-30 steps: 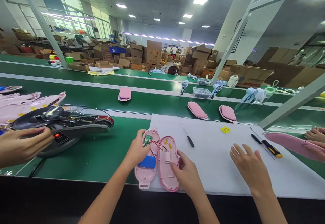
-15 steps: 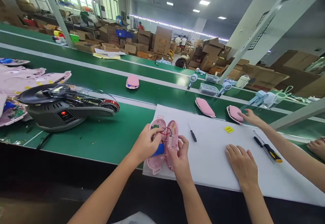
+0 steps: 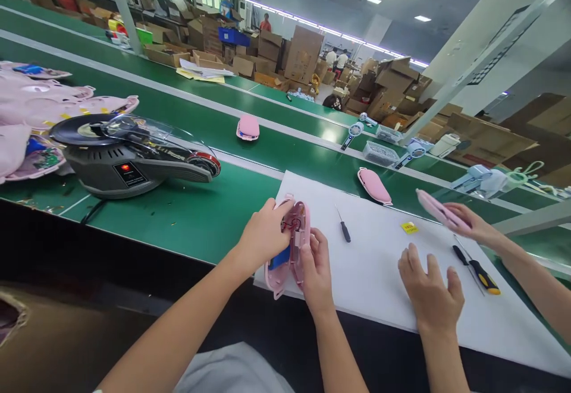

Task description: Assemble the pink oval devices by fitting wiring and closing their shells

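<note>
Left hand (image 3: 263, 235) and right hand (image 3: 316, 265) both have fingers closed on the half-folded pink shell (image 3: 292, 244), wires showing, at the tabletop (image 3: 187, 214) near edge.

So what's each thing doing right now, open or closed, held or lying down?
Pink casing: half folded shut, wires and blue battery showing inside.
Left hand: gripping the casing's left half.
Right hand: gripping the right half.
Small screwdriver: lying loose on the white sheet.
Tape dispenser: red light on.
Closed pink case: lying on the belt.
Co-worker's pink case: lifted in a hand.
</note>
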A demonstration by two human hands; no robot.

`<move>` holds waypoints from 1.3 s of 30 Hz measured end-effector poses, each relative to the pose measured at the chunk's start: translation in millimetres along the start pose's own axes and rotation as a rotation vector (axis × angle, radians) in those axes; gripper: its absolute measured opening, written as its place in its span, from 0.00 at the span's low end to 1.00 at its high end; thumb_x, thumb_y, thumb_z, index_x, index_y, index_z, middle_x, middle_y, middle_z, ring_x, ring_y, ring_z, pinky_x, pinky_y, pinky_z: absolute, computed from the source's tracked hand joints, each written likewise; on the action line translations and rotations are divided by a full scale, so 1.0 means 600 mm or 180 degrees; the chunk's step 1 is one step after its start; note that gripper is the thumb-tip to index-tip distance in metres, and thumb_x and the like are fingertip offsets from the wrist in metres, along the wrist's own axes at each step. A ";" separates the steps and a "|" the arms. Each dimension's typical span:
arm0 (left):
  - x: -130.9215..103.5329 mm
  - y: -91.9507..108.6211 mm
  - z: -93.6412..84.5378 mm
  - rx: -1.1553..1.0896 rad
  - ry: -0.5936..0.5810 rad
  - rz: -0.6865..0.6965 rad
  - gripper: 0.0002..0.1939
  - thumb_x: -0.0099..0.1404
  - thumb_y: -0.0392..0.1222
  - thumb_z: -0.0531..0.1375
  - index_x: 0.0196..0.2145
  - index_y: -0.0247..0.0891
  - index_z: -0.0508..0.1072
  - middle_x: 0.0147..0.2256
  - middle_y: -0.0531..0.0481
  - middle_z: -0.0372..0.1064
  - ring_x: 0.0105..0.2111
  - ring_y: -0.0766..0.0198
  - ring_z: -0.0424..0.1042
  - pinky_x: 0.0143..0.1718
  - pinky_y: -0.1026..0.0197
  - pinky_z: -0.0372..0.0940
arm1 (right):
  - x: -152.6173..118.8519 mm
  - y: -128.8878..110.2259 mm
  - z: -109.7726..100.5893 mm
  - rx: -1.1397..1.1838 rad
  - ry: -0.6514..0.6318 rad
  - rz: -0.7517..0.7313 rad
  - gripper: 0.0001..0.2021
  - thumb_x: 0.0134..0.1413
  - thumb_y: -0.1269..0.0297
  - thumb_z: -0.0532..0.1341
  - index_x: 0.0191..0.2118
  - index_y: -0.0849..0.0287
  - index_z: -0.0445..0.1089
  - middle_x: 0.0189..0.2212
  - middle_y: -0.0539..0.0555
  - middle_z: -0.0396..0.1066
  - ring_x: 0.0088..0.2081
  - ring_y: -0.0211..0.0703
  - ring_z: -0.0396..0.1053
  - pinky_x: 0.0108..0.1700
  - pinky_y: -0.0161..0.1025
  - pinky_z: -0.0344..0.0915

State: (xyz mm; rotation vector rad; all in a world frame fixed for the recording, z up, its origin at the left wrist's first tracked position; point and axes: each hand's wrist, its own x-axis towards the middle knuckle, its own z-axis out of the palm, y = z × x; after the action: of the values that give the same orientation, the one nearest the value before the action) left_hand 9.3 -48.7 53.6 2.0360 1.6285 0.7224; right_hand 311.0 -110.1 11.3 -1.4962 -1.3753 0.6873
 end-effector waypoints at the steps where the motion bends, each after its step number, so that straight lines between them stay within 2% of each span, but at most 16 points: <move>1: -0.001 0.001 -0.001 0.0027 -0.0011 -0.0023 0.23 0.58 0.36 0.56 0.52 0.48 0.69 0.33 0.50 0.59 0.28 0.60 0.66 0.30 0.60 0.59 | -0.008 -0.018 0.039 0.0068 -0.0062 -0.0007 0.22 0.51 0.42 0.55 0.50 0.44 0.63 0.47 0.58 0.68 0.52 0.56 0.65 0.44 0.51 0.66; 3: -0.001 0.002 -0.001 0.0040 -0.0031 -0.0064 0.19 0.58 0.37 0.56 0.48 0.47 0.71 0.34 0.50 0.59 0.29 0.60 0.66 0.30 0.61 0.60 | -0.027 -0.052 0.131 0.0543 -0.0140 -0.0021 0.22 0.50 0.48 0.59 0.50 0.46 0.63 0.46 0.57 0.68 0.52 0.55 0.65 0.46 0.50 0.66; 5: -0.002 -0.001 -0.002 0.0017 -0.0047 -0.0104 0.19 0.59 0.37 0.56 0.47 0.48 0.72 0.34 0.49 0.60 0.30 0.60 0.67 0.31 0.61 0.61 | -0.046 -0.073 0.216 0.1087 -0.0180 -0.0046 0.21 0.55 0.50 0.56 0.52 0.50 0.60 0.49 0.57 0.67 0.52 0.52 0.66 0.48 0.50 0.66; 6: -0.002 -0.003 -0.002 0.0007 -0.0045 -0.0136 0.21 0.58 0.36 0.56 0.50 0.48 0.70 0.35 0.49 0.61 0.30 0.60 0.67 0.31 0.61 0.61 | -0.054 -0.079 0.247 0.1178 -0.0218 -0.0069 0.20 0.56 0.52 0.56 0.53 0.52 0.59 0.50 0.57 0.66 0.51 0.51 0.67 0.49 0.49 0.66; 8: -0.002 -0.008 -0.002 -0.0004 -0.0041 -0.0204 0.28 0.57 0.34 0.55 0.56 0.50 0.65 0.39 0.48 0.61 0.30 0.60 0.68 0.31 0.60 0.62 | -0.064 -0.080 0.279 0.1295 -0.0279 -0.0136 0.19 0.57 0.53 0.56 0.52 0.53 0.59 0.50 0.57 0.67 0.51 0.48 0.67 0.50 0.47 0.65; 11: -0.003 -0.011 -0.004 -0.0004 -0.0063 -0.0284 0.33 0.56 0.32 0.54 0.59 0.51 0.62 0.42 0.46 0.60 0.28 0.62 0.67 0.29 0.61 0.62 | -0.069 -0.073 0.274 0.1435 -0.0331 -0.0222 0.19 0.55 0.54 0.59 0.51 0.53 0.60 0.49 0.56 0.68 0.50 0.47 0.67 0.51 0.45 0.65; 16: -0.005 -0.008 -0.004 -0.0018 -0.0079 -0.0219 0.21 0.56 0.33 0.54 0.46 0.47 0.74 0.38 0.48 0.58 0.28 0.64 0.66 0.29 0.62 0.61 | -0.065 -0.075 0.262 0.1487 -0.0184 -0.0107 0.20 0.54 0.52 0.60 0.50 0.54 0.60 0.48 0.57 0.68 0.49 0.48 0.68 0.49 0.45 0.66; 18: -0.006 -0.006 -0.002 -0.0026 -0.0056 -0.0158 0.17 0.58 0.34 0.54 0.41 0.46 0.75 0.39 0.48 0.58 0.28 0.64 0.66 0.29 0.61 0.61 | -0.061 -0.083 0.268 0.1435 -0.0095 0.0059 0.20 0.55 0.53 0.60 0.50 0.54 0.60 0.47 0.57 0.68 0.48 0.47 0.69 0.46 0.43 0.67; 19: -0.007 -0.006 -0.001 -0.0032 -0.0032 -0.0132 0.17 0.58 0.33 0.53 0.42 0.46 0.75 0.39 0.48 0.59 0.28 0.63 0.66 0.29 0.61 0.61 | -0.059 -0.088 0.272 0.1410 -0.0075 0.0137 0.19 0.56 0.53 0.60 0.50 0.55 0.61 0.47 0.57 0.68 0.47 0.46 0.69 0.45 0.42 0.68; 21: -0.008 -0.005 0.002 -0.0080 0.0051 -0.0104 0.24 0.58 0.32 0.52 0.51 0.49 0.70 0.41 0.48 0.60 0.28 0.62 0.67 0.30 0.60 0.61 | -0.056 -0.096 0.277 0.1380 -0.0077 0.0249 0.19 0.56 0.52 0.59 0.49 0.55 0.61 0.47 0.57 0.68 0.47 0.46 0.69 0.45 0.41 0.68; 23: -0.009 -0.006 0.005 -0.0214 0.0163 -0.0139 0.32 0.58 0.31 0.52 0.60 0.51 0.58 0.42 0.47 0.62 0.31 0.60 0.69 0.32 0.59 0.62 | -0.053 -0.102 0.281 0.1390 -0.0078 0.0307 0.19 0.56 0.50 0.59 0.48 0.55 0.61 0.47 0.57 0.68 0.46 0.45 0.69 0.45 0.40 0.68; 25: -0.010 -0.006 0.009 -0.0433 0.0292 -0.0203 0.38 0.57 0.31 0.54 0.64 0.49 0.50 0.46 0.46 0.64 0.37 0.55 0.71 0.37 0.56 0.64 | -0.053 -0.105 0.284 0.1435 -0.0071 0.0351 0.20 0.57 0.49 0.58 0.49 0.56 0.61 0.47 0.56 0.68 0.47 0.45 0.69 0.46 0.40 0.67; 26: -0.010 -0.007 0.011 -0.0592 0.0366 -0.0217 0.39 0.57 0.31 0.54 0.64 0.46 0.49 0.48 0.44 0.64 0.41 0.52 0.70 0.41 0.54 0.64 | -0.053 -0.105 0.285 0.1466 -0.0068 0.0377 0.20 0.57 0.49 0.57 0.49 0.56 0.61 0.47 0.56 0.68 0.47 0.45 0.69 0.46 0.41 0.67; 29: -0.010 -0.011 0.017 -0.1145 0.0589 -0.0107 0.35 0.54 0.30 0.55 0.60 0.40 0.58 0.52 0.42 0.64 0.50 0.48 0.66 0.49 0.50 0.62 | -0.055 -0.105 0.289 0.1590 -0.0066 0.0452 0.22 0.58 0.48 0.56 0.52 0.57 0.60 0.48 0.57 0.68 0.49 0.46 0.68 0.48 0.42 0.67; 32: -0.009 -0.017 0.023 -0.1559 0.0673 0.0068 0.29 0.52 0.28 0.55 0.53 0.41 0.67 0.49 0.47 0.67 0.50 0.55 0.66 0.52 0.55 0.61 | -0.056 -0.103 0.291 0.1746 -0.0077 0.0481 0.22 0.58 0.49 0.56 0.52 0.58 0.60 0.50 0.58 0.68 0.49 0.47 0.68 0.48 0.42 0.67; 39: -0.012 -0.021 0.038 -0.2601 0.0519 -0.0056 0.30 0.52 0.27 0.54 0.53 0.42 0.64 0.48 0.50 0.68 0.47 0.61 0.67 0.51 0.60 0.61 | -0.054 -0.090 0.291 0.1918 -0.0032 0.0380 0.22 0.57 0.50 0.57 0.52 0.58 0.62 0.52 0.58 0.68 0.52 0.47 0.67 0.52 0.43 0.64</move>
State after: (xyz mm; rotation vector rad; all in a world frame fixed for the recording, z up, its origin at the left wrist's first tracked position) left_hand 13.1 -53.0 27.4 1.3885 1.1334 1.3083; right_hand 127.1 -99.3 -13.6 -1.0909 -0.9660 1.0735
